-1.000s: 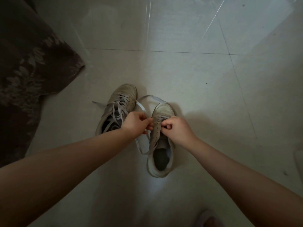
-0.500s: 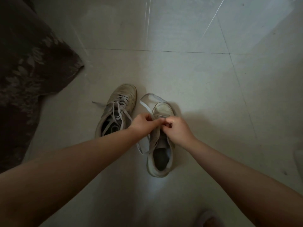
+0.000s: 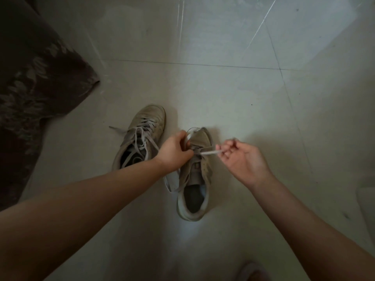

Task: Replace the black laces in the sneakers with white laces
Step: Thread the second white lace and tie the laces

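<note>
Since half a second ago the right hand (image 3: 244, 159) has swung away from the shoe toward 3 o'clock, drawing a short run of the white lace (image 3: 211, 152) taut out of the eyelets; before, both hands were bunched together over the tongue. Its thumb and forefinger pinch the lace end while the other fingers curl loosely, palm turned up. At 9 o'clock of the eyelets, the left hand (image 3: 175, 153) has kept its place, fingers curled round the shoe's upper and gripping another part of the lace against it.

That sneaker (image 3: 195, 179) stands near the middle of the view, toe toward 12 o'clock, heel opening toward the person. More of the lace loops over the toe and trails down the shoe's 9 o'clock side onto the floor. Only the rows nearest the toe look threaded; the light is too dim to count them.

Just beside it, at about 10 o'clock, the second sneaker (image 3: 142, 138) lies angled, already laced in pale laces with loose ends spilling toward 9 o'clock. The left forearm crosses over its heel and hides part of it.

Both stand on a pale tiled floor (image 3: 233, 94) with grout lines and streaks of glare. A dark patterned cloth (image 3: 34, 82) fills the 9 to 11 o'clock edge, well apart from the shoes. At 6 o'clock a blurred rounded shape (image 3: 253, 272) shows at the bottom edge; I cannot tell what it is.

A small reddish mark sits on the near sneaker's tongue, too blurred to read.
</note>
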The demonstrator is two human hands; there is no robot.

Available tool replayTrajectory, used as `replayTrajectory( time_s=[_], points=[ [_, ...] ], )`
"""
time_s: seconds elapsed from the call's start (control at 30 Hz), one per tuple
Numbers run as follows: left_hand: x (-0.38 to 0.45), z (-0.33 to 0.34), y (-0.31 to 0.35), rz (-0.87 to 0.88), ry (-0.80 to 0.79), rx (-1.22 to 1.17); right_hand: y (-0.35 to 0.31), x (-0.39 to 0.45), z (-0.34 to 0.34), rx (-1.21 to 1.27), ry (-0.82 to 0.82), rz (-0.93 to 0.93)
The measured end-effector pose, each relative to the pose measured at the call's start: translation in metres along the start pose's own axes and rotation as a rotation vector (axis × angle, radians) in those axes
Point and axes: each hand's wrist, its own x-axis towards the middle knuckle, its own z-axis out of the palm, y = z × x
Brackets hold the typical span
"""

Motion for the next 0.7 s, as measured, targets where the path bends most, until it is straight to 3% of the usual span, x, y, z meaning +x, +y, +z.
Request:
replayTrajectory(
  time_s=[0.03,0.13,0.2,0.4,0.57,0.63,0.7],
  points=[
    [0.001,0.000,0.002,0.070,0.013,0.066,0.006,0.001,0.005,-0.221,0.040,-0.009],
    [-0.001,0.004,0.006,0.181,0.039,0.204,0.020,0.008,0.003,-1.250,0.083,-0.265],
    [-0.002,0.006,0.003,0.172,0.026,0.220,0.027,0.009,0.003,-1.548,0.042,-0.384],
    [-0.002,0.000,-0.007,0.159,0.007,0.246,0.031,0.009,0.006,-1.669,0.012,-0.482],
    [-0.002,-0.001,-0.008,0.159,0.013,0.236,0.019,0.004,0.004,-1.859,-0.129,-0.484],
    [-0.002,-0.003,-0.009,0.157,0.007,0.245,0.008,0.005,-0.012,-1.917,-0.100,-0.494],
    [0.000,-0.006,-0.011,0.157,0.011,0.246,-0.005,0.007,-0.036,-1.926,0.035,-0.474]
  ],
)
